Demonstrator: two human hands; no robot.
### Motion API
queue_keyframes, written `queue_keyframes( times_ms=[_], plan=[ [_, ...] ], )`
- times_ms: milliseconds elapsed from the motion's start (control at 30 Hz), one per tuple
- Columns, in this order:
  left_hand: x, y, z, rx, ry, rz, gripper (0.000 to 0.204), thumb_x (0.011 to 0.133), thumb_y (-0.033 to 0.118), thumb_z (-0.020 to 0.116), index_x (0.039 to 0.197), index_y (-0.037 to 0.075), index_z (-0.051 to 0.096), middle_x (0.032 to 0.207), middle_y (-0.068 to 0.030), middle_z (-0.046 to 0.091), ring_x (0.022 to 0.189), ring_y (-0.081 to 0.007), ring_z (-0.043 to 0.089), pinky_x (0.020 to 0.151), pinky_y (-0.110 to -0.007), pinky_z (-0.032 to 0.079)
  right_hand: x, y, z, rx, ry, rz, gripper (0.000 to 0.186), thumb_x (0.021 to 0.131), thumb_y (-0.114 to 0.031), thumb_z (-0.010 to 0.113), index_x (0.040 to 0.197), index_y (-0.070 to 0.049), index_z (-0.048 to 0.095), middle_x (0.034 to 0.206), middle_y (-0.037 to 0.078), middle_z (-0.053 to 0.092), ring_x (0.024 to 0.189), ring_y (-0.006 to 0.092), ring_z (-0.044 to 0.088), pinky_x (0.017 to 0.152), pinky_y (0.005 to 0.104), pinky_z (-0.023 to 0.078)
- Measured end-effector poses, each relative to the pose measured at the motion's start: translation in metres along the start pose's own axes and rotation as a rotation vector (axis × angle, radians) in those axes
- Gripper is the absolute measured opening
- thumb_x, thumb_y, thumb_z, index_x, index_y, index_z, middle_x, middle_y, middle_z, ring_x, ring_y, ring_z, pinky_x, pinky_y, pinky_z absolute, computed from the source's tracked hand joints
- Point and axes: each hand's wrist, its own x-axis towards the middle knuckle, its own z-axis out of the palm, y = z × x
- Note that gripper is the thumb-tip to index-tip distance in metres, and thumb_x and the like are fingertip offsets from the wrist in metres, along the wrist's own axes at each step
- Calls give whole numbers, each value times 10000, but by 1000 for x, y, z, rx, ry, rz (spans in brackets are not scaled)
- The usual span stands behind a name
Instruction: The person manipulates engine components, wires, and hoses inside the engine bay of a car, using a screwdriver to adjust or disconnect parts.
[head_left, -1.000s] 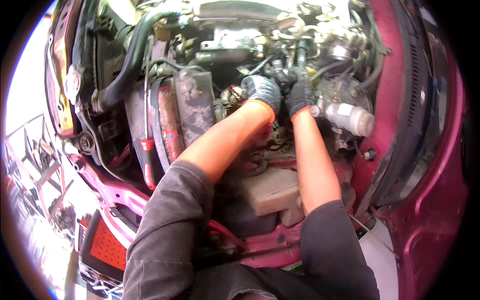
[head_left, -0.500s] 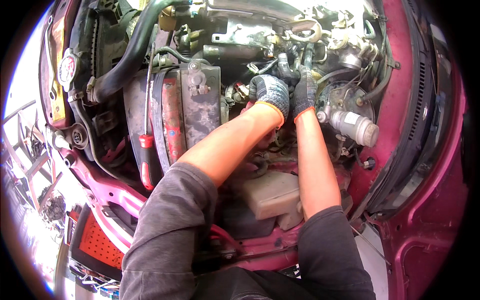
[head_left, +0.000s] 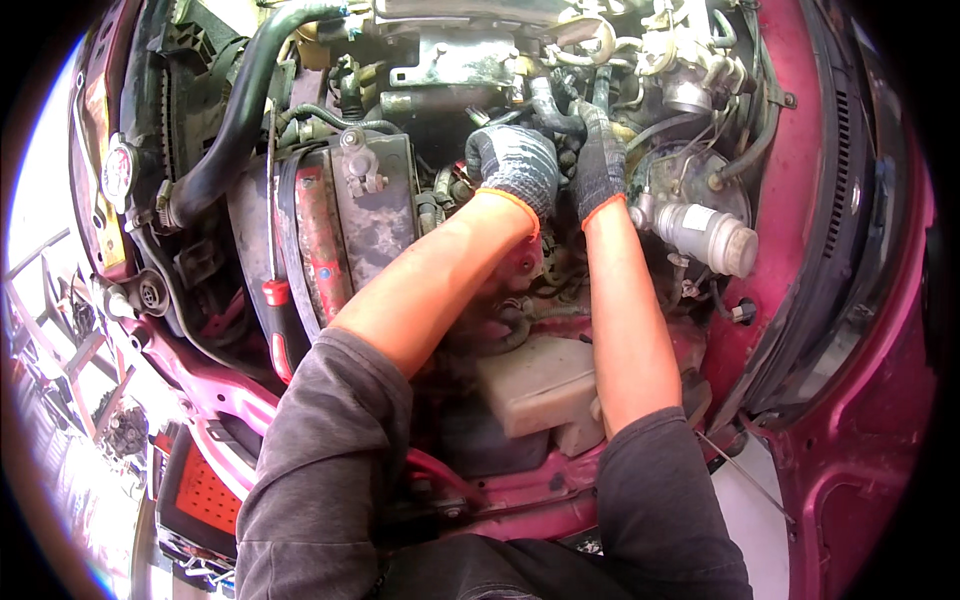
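Left hand (head_left: 515, 165) gloved, curled, grip hidden, right hand (head_left: 601, 165) gloved, stretched forward, hold impossible to tell from here, dark curved hose (head_left: 547, 110) just beyond and between them, long axis running away from the person, near end bending right.

I'm getting coarse, matt grey knit at twelve o'clock, the left glove (head_left: 515, 165), and the same rough cloth at one, the right glove (head_left: 602, 165). Ten o'clock: the hose (head_left: 243, 125) looks like smooth black rubber, faintly shiny. Toward eleven, the battery (head_left: 395, 215) shows dull, smudged plastic. Nine: the screwdriver (head_left: 275, 292), metal shaft, glossy red-and-black plastic handle. High at twelve, the bracket (head_left: 460, 68) is pale, dulled metal. Five: the cover (head_left: 535, 378) reads as matt beige plastic. Four: glossy magenta paint on the body panel (head_left: 860, 520). Toward eight, the left sleeve (head_left: 325, 440), soft matt cloth.
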Motion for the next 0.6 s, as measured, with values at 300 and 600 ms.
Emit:
queue_keyframes(
  times_ms=[300, 600],
  plan=[
    [-2, 3, 1, -16, -24, 99, 358, 918, 331, 561, 1158, 92, 675, 1050, -131, 713, 947, -260, 701, 746, -430, 541, 8, 9, -5, 159, -137, -47, 297, 914, -370, 572, 950, -82, 634, 733, 27, 573, 566, 118, 508, 456, 241, 385],
    [0, 3, 3, -18, -98, 154, 414, 847, 238, 610, 1213, 47, 632, 1054, -152, 711, 925, -263, 705, 764, -399, 550, 15, 38, -26, 254, -196, -211, 181, 895, -155, 503, 981, -55, 628, 814, 33, 606, 679, 131, 552, 596, 254, 453]
  ],
)
